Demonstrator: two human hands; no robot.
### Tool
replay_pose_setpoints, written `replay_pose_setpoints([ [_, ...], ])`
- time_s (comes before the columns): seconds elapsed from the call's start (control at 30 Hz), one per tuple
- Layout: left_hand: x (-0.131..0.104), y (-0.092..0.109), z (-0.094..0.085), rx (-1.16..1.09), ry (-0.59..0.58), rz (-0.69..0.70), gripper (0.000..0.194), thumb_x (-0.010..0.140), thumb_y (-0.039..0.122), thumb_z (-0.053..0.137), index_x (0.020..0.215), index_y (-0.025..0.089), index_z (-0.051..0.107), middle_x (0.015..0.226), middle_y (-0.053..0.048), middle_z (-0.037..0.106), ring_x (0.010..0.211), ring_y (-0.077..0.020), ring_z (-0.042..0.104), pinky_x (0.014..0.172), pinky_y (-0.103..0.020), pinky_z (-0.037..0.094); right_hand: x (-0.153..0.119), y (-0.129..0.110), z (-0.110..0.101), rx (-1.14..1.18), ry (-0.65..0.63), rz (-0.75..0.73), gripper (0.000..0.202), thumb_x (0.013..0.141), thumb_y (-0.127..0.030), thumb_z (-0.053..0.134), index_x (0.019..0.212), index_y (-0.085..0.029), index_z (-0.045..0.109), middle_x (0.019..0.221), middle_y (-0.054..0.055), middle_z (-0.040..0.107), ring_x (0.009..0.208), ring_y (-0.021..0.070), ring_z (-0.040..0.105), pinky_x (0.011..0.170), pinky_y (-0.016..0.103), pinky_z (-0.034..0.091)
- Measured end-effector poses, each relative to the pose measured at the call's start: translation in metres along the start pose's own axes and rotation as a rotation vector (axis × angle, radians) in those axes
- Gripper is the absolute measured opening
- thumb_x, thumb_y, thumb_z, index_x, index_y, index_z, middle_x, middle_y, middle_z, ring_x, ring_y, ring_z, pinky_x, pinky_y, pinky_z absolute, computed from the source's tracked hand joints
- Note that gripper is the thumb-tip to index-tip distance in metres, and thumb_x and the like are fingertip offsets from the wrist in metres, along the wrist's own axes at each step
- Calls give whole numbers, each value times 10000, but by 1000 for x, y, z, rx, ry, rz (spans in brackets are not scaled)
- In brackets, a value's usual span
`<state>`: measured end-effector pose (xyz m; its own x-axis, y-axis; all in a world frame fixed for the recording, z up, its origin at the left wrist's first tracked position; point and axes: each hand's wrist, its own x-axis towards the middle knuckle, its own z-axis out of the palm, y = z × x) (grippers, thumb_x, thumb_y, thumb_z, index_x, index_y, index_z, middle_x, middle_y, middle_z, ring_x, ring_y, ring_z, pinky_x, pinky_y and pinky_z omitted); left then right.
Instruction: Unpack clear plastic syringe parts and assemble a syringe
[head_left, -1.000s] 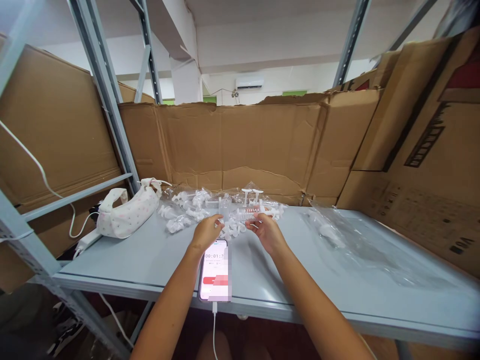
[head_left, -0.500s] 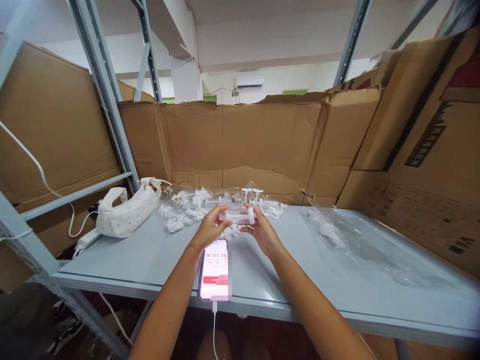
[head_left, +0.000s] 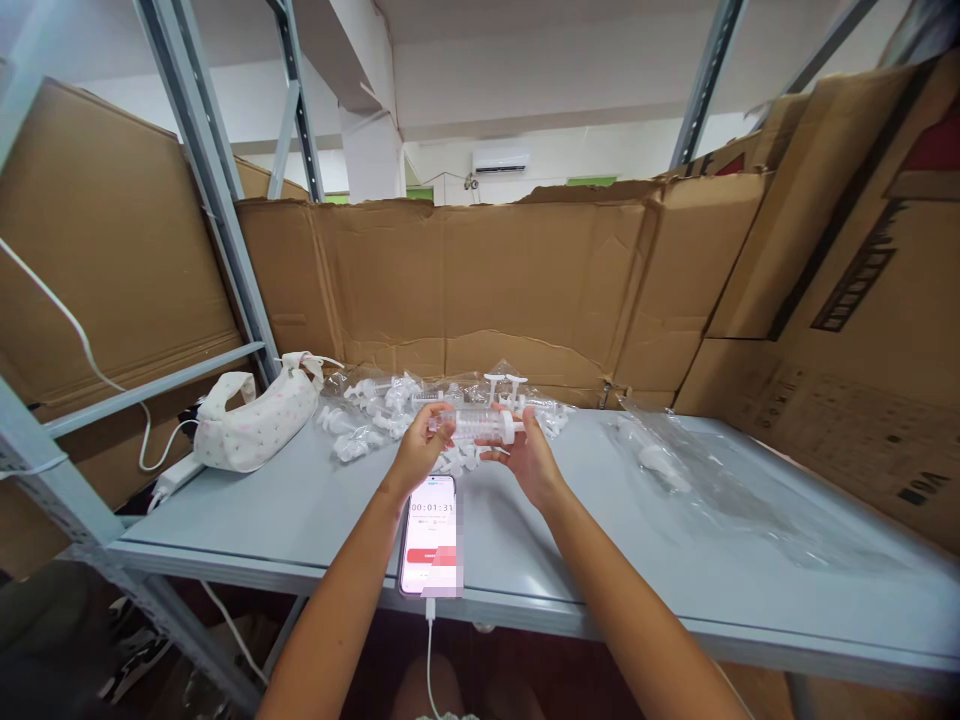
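Between my two hands, just above the shelf, a clear plastic tube (head_left: 474,425) with a white end cap lies sideways; its wall shows ridges or markings. My left hand (head_left: 424,440) grips the tube's left end, thumb in front. At the capped right end, my right hand (head_left: 531,460) holds the white cap with thumb and fingers, the lower fingers partly spread beneath. Small white plastic parts (head_left: 457,460) lie behind and below the tube. Further back are bagged white and clear parts (head_left: 367,415), and two white T-shaped handles (head_left: 505,385) stick up.
A phone (head_left: 429,540) with a running timer lies at the front edge, its white cable hanging down. On the left sits a white patterned bag-like item (head_left: 255,420) by a power strip (head_left: 174,482). Clear plastic bags (head_left: 675,470) lie right. Cardboard (head_left: 480,270) walls surround the metal shelf (head_left: 315,510).
The tube's capped end has shifted slightly right, and my right thumb has moved to the end of the cap. My left hand has moved slightly left.
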<state>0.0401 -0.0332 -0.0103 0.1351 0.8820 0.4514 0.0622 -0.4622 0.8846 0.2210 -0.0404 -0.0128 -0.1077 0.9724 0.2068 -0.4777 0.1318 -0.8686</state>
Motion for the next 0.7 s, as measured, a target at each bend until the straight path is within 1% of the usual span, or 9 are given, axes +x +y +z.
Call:
replay_pose_setpoints([
  [0.07,2,1,-2,-55,70,32,470,790,527,576,1118,196,512,978,-42,578,645,-84,562,650,-242,464,1,-2,-2,6,48,2,582,722,-701,530,1075,-251,635,921,48,658,762,205,652,633,329,536],
  [0.13,3,2,-3,-100,136,43,490,784,500,598,1156,203,484,939,-33,577,631,-82,559,640,-239,466,2,-3,-4,-2,68,4,555,731,-686,530,1039,-240,648,909,48,657,702,183,639,575,300,515],
  [0.2,4,2,-4,-106,215,34,527,768,467,628,1191,209,449,909,-20,564,608,-74,547,637,-235,468,4,-4,-7,-9,96,8,540,740,-685,512,977,-224,663,835,42,651,608,154,606,498,273,472],
  [0.3,6,0,-6,-67,346,23,543,756,445,635,1197,214,419,962,-29,540,599,-60,528,623,-226,464,7,-5,-11,1,180,-2,517,731,-678,517,914,-217,662,726,22,620,521,129,561,437,250,421],
  [0.37,8,-3,-9,-31,425,23,529,759,431,625,1193,217,410,1015,-42,532,616,-59,523,610,-216,454,9,-6,-14,-5,247,-33,509,711,-666,543,923,-217,653,753,20,619,533,128,569,442,246,426],
  [0.43,11,-8,-13,43,509,27,488,757,396,626,1168,218,433,1041,-42,536,632,-63,515,606,-211,442,10,-8,-16,-60,310,-95,510,699,-645,571,960,-213,641,819,22,622,570,130,587,466,246,443],
  [0.53,18,-16,-21,249,601,46,406,746,336,634,1109,217,496,1022,-29,553,633,-76,505,628,-227,437,10,-11,-18,-228,399,-214,498,704,-576,607,1045,-213,613,862,21,614,589,124,589,479,242,444],
  [0.63,24,-25,-28,482,617,54,371,744,297,635,1089,217,525,1043,-35,550,623,-85,509,680,-262,442,12,-13,-24,-350,471,-301,490,705,-511,624,1093,-213,585,839,12,593,624,133,581,478,239,442],
  [0.7,29,-33,-30,592,587,58,366,746,281,632,1092,217,529,1071,-43,544,642,-96,522,720,-281,441,15,-13,-29,-362,521,-343,481,696,-484,630,1085,-207,572,855,11,575,686,146,576,522,252,477],
])
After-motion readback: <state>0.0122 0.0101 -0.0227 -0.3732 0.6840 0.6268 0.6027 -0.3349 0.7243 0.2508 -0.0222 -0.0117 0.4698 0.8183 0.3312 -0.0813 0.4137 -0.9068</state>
